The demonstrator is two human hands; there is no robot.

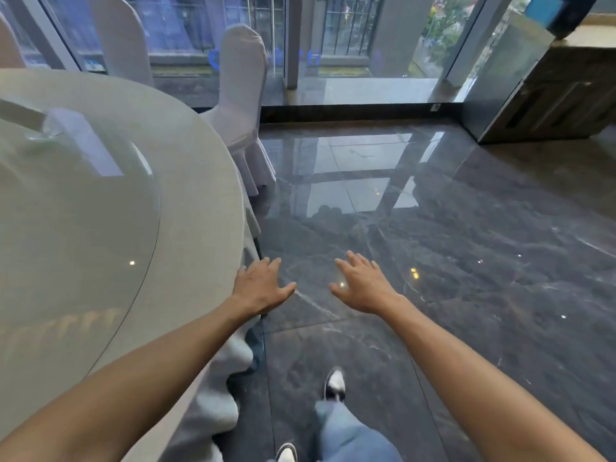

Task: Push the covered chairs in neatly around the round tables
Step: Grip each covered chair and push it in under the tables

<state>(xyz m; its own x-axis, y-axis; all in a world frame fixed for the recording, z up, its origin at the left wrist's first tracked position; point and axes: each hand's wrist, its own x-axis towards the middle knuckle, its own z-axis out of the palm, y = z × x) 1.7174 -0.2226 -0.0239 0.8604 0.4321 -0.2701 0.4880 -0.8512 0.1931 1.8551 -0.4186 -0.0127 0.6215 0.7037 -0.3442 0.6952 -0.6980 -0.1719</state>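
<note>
A round table (200, 201) with a pale cloth and a glass turntable fills the left side. One white covered chair (241, 95) stands at the table's far right edge, its seat partly under the rim. A second covered chair back (123, 38) shows behind the table, and a third (8, 45) at the far left. My left hand (261, 286) is stretched forward, fingers spread, just past the table's right edge and holding nothing. My right hand (365, 286) is out beside it over the floor, also spread and empty.
Dark glossy marble floor (433, 245) stretches to the right and ahead. Glass walls and a door frame (293, 45) close the far side. A wooden counter cabinet (550, 98) stands at the back right. My legs and shoes (335, 385) are below.
</note>
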